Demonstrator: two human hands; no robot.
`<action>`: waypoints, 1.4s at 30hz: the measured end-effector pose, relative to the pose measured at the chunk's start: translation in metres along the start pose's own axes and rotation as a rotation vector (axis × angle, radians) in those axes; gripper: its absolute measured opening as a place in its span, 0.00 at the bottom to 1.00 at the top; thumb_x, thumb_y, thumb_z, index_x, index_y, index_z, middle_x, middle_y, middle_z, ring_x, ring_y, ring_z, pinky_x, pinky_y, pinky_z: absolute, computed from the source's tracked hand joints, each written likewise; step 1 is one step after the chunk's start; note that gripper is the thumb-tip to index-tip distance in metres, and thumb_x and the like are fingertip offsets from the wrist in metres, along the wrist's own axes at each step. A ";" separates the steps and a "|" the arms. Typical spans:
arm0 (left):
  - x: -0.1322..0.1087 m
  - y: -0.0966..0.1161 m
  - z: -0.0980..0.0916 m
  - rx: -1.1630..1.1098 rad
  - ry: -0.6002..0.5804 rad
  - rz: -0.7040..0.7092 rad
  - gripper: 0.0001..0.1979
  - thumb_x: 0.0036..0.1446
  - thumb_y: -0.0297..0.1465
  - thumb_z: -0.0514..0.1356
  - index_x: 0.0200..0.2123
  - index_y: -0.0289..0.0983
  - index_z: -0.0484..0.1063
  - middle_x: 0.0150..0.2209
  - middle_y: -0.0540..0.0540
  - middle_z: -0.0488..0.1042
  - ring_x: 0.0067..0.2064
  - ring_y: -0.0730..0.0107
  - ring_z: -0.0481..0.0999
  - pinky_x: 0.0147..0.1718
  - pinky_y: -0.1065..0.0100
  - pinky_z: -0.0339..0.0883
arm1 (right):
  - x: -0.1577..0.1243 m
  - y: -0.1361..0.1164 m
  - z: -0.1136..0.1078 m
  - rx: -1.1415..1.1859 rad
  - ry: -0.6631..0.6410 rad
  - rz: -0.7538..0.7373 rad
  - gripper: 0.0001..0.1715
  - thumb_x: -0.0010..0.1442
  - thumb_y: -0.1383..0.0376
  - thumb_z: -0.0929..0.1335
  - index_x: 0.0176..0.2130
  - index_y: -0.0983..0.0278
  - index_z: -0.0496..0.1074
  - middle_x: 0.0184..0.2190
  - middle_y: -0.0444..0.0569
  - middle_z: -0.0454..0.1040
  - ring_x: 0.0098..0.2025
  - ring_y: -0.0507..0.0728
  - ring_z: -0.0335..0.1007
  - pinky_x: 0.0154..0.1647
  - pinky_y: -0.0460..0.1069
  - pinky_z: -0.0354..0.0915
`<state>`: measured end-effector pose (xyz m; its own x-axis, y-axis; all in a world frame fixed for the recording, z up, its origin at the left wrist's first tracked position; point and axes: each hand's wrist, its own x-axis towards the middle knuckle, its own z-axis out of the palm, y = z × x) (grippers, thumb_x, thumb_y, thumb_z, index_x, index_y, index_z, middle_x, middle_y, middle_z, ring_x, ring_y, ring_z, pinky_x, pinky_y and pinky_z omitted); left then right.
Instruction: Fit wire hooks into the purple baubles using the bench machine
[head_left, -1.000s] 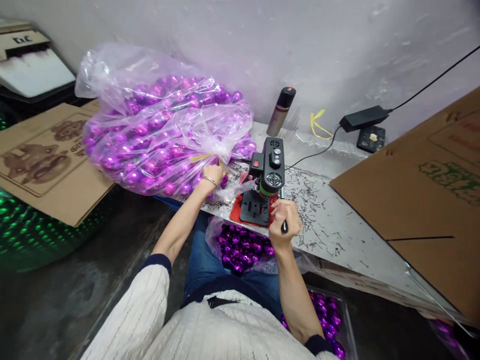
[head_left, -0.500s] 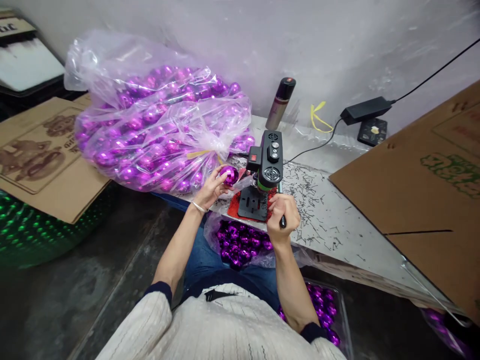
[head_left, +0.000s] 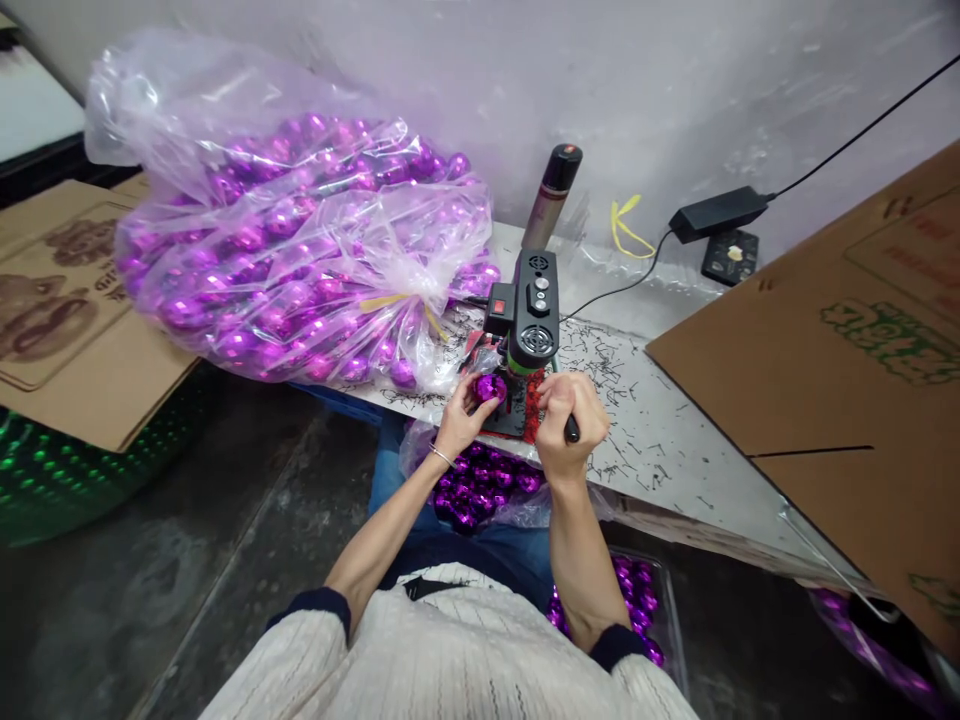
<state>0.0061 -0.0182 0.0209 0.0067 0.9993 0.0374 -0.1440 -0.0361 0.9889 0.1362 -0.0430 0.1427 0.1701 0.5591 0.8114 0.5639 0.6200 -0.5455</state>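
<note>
Plainly, I had the left hand point(head_left: 460, 421) pinching one purple faceted bauble point(head_left: 491, 387) beside the press point(head_left: 537, 297), the right hand point(head_left: 575, 418) wrapped round its lever point(head_left: 572, 429); more baubles point(head_left: 478, 491) lay below the left hand, a tied bag point(head_left: 300, 225) beyond; how many were finished, I couldn't tell.
</note>
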 end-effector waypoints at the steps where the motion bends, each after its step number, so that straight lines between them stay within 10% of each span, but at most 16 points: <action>1: 0.001 -0.003 0.000 0.091 0.004 0.054 0.32 0.54 0.44 0.70 0.58 0.38 0.68 0.57 0.38 0.75 0.57 0.55 0.77 0.61 0.54 0.68 | 0.000 0.000 0.000 -0.003 -0.005 0.000 0.17 0.68 0.71 0.61 0.27 0.60 0.63 0.24 0.43 0.68 0.30 0.52 0.68 0.33 0.49 0.64; 13: 0.012 -0.026 -0.003 0.579 -0.078 0.407 0.33 0.59 0.47 0.66 0.62 0.38 0.66 0.60 0.35 0.73 0.62 0.49 0.73 0.61 0.49 0.67 | -0.006 0.002 -0.003 -0.006 -0.026 0.008 0.15 0.67 0.71 0.61 0.28 0.60 0.65 0.26 0.44 0.70 0.31 0.53 0.70 0.33 0.50 0.65; 42: 0.013 -0.029 0.001 0.541 -0.075 0.400 0.30 0.60 0.42 0.66 0.62 0.38 0.67 0.58 0.34 0.75 0.61 0.51 0.75 0.60 0.47 0.69 | -0.053 0.040 0.014 -0.027 0.061 -0.130 0.17 0.70 0.67 0.58 0.29 0.60 0.63 0.27 0.44 0.69 0.28 0.52 0.68 0.31 0.50 0.65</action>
<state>0.0108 -0.0046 -0.0068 0.1278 0.9048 0.4062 0.3656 -0.4237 0.8288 0.1390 -0.0400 0.0748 0.1429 0.4398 0.8866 0.6056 0.6697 -0.4299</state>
